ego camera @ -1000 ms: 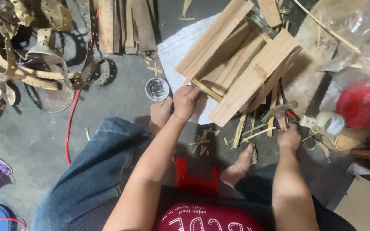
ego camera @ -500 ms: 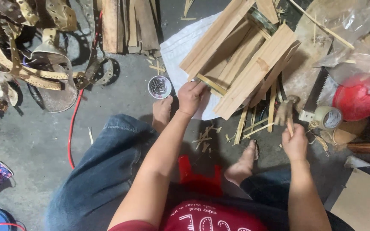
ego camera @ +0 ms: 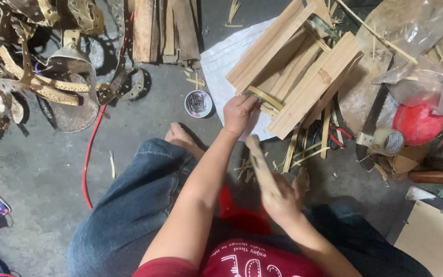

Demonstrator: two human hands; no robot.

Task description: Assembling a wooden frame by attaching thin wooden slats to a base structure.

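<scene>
My left hand reaches forward to the near corner of a pale wooden slat frame and pinches the end of a thin yellowish strip lying against it. Close to my body, my right hand is closed around a blurred wooden handle or stick that points up toward the frame. What is at the far end of that stick cannot be made out. The frame rests on a white sheet on the concrete floor. My bare feet are under my arms.
A small bowl of nails sits left of the frame. Tape roll, hand saw and a red object under plastic lie right. Metal straps, a red hose and planks are left and behind. Cardboard is near right.
My right hand has come in from the scraps on the right toward my body, now holding the stick upright. My left hand has stayed at the frame's near corner.
</scene>
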